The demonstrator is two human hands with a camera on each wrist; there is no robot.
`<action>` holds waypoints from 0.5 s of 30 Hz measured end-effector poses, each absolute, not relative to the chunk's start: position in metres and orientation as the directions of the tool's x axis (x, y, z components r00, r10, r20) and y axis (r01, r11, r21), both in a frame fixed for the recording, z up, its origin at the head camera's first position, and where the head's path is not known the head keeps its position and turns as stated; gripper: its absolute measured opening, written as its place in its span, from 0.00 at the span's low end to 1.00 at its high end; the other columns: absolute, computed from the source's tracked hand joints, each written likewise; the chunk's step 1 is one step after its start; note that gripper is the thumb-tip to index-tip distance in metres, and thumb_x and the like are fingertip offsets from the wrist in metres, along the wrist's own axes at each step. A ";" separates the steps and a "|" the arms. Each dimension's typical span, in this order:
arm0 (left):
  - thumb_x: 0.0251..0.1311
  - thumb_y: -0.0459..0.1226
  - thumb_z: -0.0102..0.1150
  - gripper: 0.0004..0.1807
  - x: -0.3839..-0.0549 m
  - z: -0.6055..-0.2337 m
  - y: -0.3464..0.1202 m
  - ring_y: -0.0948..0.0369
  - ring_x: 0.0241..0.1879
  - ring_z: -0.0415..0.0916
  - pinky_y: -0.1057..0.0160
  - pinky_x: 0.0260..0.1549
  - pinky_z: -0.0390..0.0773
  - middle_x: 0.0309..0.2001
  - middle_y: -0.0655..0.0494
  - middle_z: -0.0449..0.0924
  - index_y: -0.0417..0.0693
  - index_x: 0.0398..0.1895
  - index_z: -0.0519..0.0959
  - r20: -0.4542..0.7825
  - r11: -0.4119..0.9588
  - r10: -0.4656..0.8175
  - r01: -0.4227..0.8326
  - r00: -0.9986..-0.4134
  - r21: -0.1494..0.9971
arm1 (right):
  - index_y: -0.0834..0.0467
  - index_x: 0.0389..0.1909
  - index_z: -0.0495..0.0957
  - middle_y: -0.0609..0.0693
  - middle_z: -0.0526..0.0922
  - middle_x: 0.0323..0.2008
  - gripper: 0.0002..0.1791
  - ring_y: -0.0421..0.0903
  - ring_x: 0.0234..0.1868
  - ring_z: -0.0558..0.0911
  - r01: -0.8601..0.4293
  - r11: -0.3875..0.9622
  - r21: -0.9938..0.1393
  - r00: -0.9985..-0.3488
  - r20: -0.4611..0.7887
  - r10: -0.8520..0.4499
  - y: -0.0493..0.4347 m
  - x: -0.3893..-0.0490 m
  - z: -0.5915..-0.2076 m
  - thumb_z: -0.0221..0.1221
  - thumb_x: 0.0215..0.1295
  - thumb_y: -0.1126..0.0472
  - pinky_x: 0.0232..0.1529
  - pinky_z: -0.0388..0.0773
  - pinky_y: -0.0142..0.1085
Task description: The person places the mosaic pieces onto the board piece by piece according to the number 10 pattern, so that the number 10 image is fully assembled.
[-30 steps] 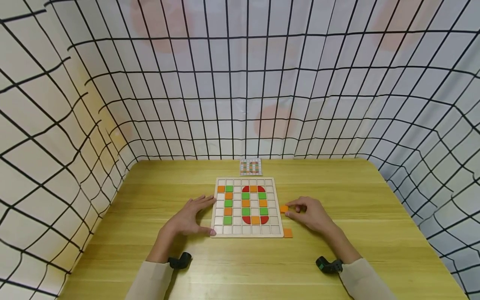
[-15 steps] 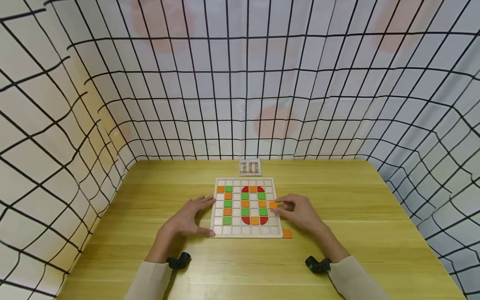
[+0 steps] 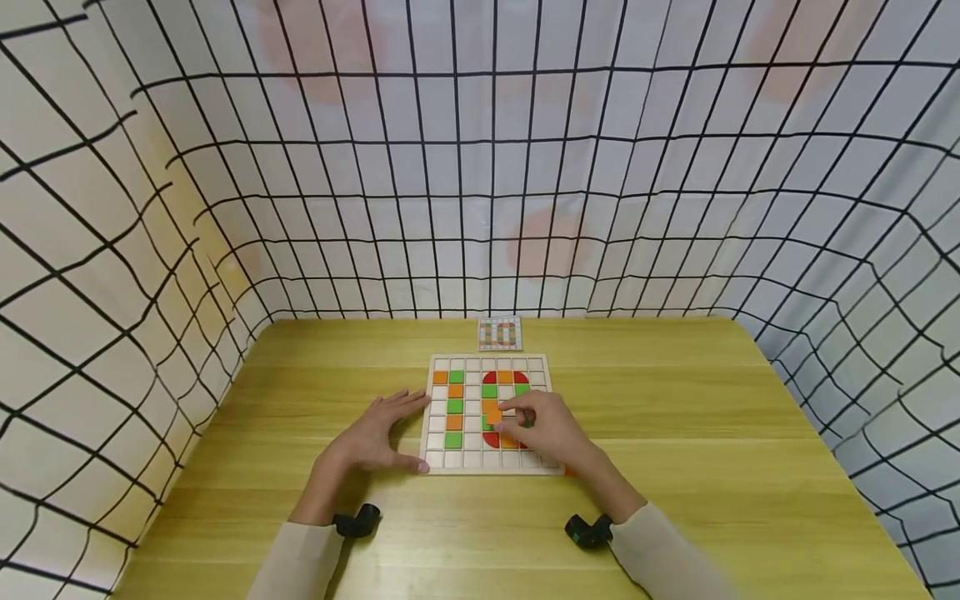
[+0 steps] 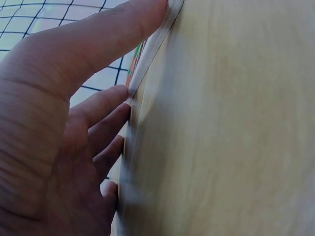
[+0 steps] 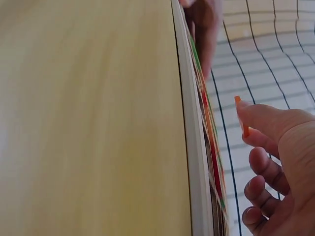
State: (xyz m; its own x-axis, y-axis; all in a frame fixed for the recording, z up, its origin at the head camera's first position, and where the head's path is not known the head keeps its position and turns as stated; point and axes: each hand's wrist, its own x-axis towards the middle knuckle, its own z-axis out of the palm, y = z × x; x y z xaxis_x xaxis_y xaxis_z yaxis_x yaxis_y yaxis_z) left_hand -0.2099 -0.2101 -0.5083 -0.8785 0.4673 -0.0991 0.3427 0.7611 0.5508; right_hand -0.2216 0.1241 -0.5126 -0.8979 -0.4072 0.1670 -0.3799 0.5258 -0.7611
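A square board (image 3: 474, 458) with a grid of cells lies flat on the table. Green and orange square tiles and red rounded corner pieces form a "10" pattern on it. My right hand (image 3: 546, 427) pinches an orange tile (image 5: 245, 129) between thumb and index finger, above the board's middle; part of the pattern is hidden under the hand. In the right wrist view the tile is held clear of the board. My left hand (image 3: 378, 432) rests at the board's left edge, fingers extended, thumb (image 4: 123, 29) touching the near left corner.
Behind the board a small card (image 3: 500, 333) shows a similar coloured pattern. An orange tile (image 3: 567, 471) by the near right corner is mostly covered by my right wrist. Black-lined white cloth (image 3: 491, 183) stands around the wooden table (image 3: 480, 533).
My right hand has carried the orange tile leftward from beside the board's right edge to over the "0" pattern. The left hand has stayed put.
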 end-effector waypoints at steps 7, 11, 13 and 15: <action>0.41 0.64 0.79 0.62 -0.208 -0.509 -0.211 0.45 0.82 0.46 0.35 0.80 0.41 0.81 0.56 0.57 0.58 0.81 0.61 -0.104 0.762 0.474 0.348 -0.874 0.546 | 0.51 0.46 0.90 0.40 0.75 0.21 0.14 0.37 0.24 0.70 -0.431 0.528 -0.732 -0.868 0.174 -0.466 0.083 -0.215 -0.516 0.72 0.63 0.51 0.28 0.68 0.28; 0.41 0.65 0.78 0.61 -0.209 -0.508 -0.211 0.45 0.82 0.47 0.35 0.80 0.42 0.81 0.56 0.57 0.59 0.81 0.61 -0.103 0.766 0.473 0.350 -0.875 0.539 | 0.48 0.48 0.90 0.38 0.75 0.22 0.16 0.36 0.26 0.71 -0.460 0.555 -0.693 -0.851 0.166 -0.498 0.065 -0.214 -0.518 0.71 0.63 0.47 0.29 0.68 0.28; 0.41 0.64 0.78 0.61 -0.209 -0.508 -0.210 0.45 0.82 0.47 0.35 0.80 0.42 0.81 0.57 0.57 0.59 0.81 0.61 -0.104 0.767 0.469 0.347 -0.877 0.540 | 0.47 0.48 0.90 0.37 0.75 0.22 0.16 0.36 0.27 0.71 -0.480 0.572 -0.665 -0.845 0.174 -0.506 0.057 -0.213 -0.519 0.72 0.62 0.46 0.29 0.68 0.28; 0.41 0.64 0.79 0.61 -0.209 -0.507 -0.210 0.46 0.83 0.46 0.36 0.80 0.42 0.81 0.57 0.57 0.60 0.81 0.61 -0.108 0.768 0.467 0.342 -0.878 0.541 | 0.46 0.48 0.91 0.37 0.75 0.22 0.16 0.36 0.27 0.71 -0.482 0.588 -0.649 -0.847 0.173 -0.503 0.051 -0.213 -0.520 0.72 0.61 0.45 0.29 0.67 0.28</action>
